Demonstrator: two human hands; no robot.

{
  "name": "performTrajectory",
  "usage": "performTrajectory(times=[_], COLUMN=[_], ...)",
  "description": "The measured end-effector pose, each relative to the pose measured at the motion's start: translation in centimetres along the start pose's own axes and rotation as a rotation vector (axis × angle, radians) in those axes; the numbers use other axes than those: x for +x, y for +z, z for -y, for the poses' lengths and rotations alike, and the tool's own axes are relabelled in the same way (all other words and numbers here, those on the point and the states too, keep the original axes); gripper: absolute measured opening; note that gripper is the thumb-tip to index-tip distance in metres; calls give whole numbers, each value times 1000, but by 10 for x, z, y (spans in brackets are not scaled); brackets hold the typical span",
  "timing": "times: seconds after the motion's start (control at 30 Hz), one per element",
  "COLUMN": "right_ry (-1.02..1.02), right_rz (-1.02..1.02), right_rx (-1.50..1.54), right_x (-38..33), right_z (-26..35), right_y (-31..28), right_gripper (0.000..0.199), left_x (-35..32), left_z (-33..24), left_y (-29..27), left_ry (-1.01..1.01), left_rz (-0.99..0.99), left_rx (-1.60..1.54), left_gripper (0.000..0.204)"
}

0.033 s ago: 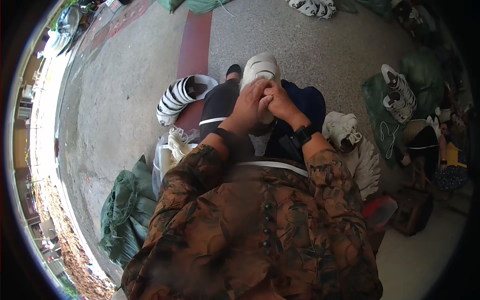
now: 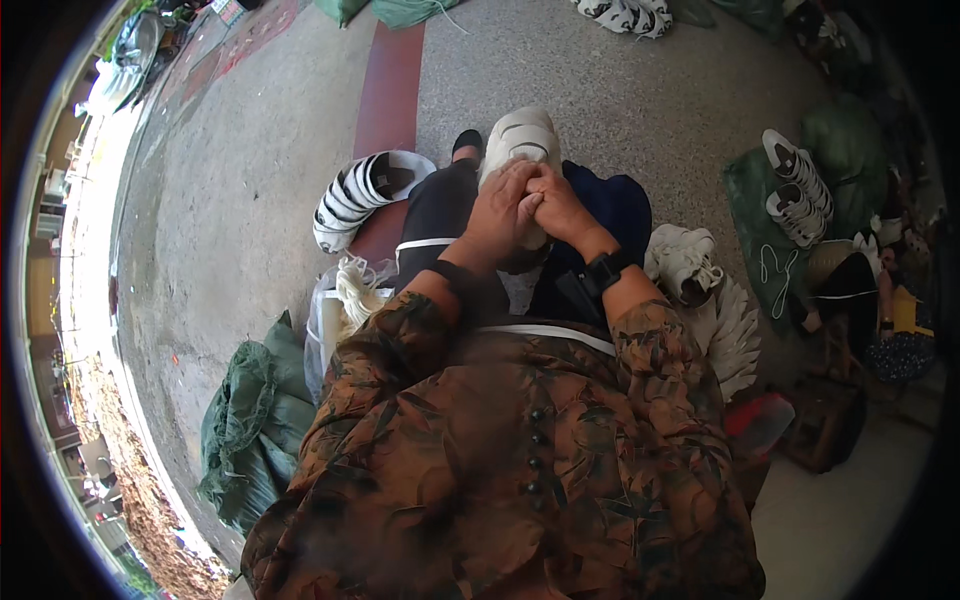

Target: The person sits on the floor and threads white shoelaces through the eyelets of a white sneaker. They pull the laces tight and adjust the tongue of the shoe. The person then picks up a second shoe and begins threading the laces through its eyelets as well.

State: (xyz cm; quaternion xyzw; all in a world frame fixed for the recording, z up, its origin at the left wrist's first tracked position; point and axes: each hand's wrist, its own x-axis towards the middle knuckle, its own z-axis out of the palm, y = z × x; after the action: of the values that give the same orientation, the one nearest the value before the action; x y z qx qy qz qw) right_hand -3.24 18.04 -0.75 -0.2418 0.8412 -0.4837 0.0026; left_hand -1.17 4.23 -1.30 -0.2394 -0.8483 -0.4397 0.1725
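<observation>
A cream-white shoe (image 2: 523,130) rests between my knees, its rounded toe pointing away from me. My left hand (image 2: 497,210) lies over its near part from the left, fingers bent and pressed together. From the other side my right hand (image 2: 563,208) meets it, with curled fingers touching the left fingertips over the shoe. Both hands are closed on the shoe, and they cover its middle. Whether a lace or something else small is pinched between the fingers cannot be made out.
Nested white shoes with black stripes (image 2: 345,205) lie left of my knee. Nearer are a bundle of white laces (image 2: 357,290) and a green sack (image 2: 255,430). White shoes (image 2: 685,262) are piled at my right. Beyond, more shoes (image 2: 800,185) lie on green sacking; another person (image 2: 905,310) is at far right.
</observation>
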Motion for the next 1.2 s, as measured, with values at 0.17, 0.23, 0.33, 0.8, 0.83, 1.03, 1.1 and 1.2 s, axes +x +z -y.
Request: performTrajectory(times=[0.17,0.23,0.33,0.8,0.83,1.03,1.1,1.2], right_ry=[107,104,106,-198,-219,-156,-78,8], right_rz=[155,179,156,-3,-5,27,49,-86], right_rx=[-5,-39,-30,-121,-99,112,103,99], right_x=[14,20,24,5,1,-12,-13,-11], right_z=[-4,-3,5,2,8,19,14,0], right_y=[-2,-3,-2,4,3,-19,-31,-36], right_gripper=[14,19,15,13,13,4,4,10], left_x=[-6,-7,-8,4,5,11,14,6], left_z=[5,6,6,-10,-11,-30,-24,-15], left_y=[12,14,13,-26,-30,-43,-51,-56], left_ry=[-150,-191,-268,-246,-255,-305,-150,-243], left_rz=[-103,-133,-137,7,44,275,349,313], left_rx=[-18,-20,-70,-223,-261,-307,-171,-138], left_gripper=[35,34,36,39,39,28,18,12])
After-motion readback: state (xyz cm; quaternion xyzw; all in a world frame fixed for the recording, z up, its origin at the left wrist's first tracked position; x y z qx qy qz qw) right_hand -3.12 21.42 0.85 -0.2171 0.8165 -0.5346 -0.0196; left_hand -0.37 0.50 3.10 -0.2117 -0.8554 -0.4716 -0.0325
